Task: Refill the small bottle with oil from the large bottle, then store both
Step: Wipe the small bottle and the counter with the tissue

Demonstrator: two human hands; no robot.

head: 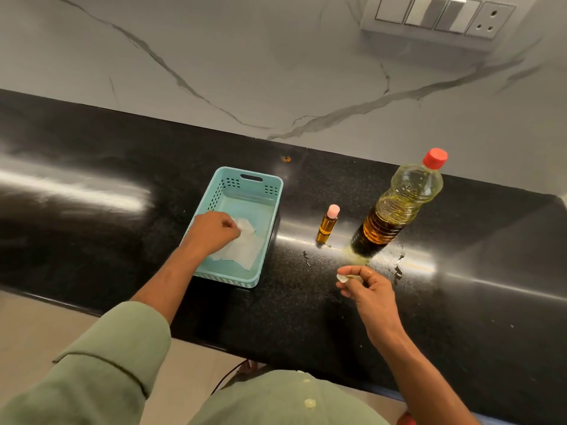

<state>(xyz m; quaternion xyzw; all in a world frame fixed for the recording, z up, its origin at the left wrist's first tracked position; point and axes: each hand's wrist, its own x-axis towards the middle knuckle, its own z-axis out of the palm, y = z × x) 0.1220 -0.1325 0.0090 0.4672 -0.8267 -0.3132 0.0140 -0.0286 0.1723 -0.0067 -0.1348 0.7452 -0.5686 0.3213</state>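
A small amber bottle [327, 224] with a pink top stands on the black counter [122, 167]. To its right stands the large oil bottle [395, 207] with a red cap, partly filled with oil. My left hand [214, 230] is inside the teal basket [270, 185] and pinches a white tissue [242, 250] lying on its floor. My right hand [365, 286] hovers in front of the large bottle and pinches a small clear piece [343, 278] between thumb and fingers.
Oil drops and smears [395, 265] lie on the counter around the large bottle's base. A marble wall rises behind the counter, with a switch panel [441, 16] at the top right. The counter's front edge runs just before my body.
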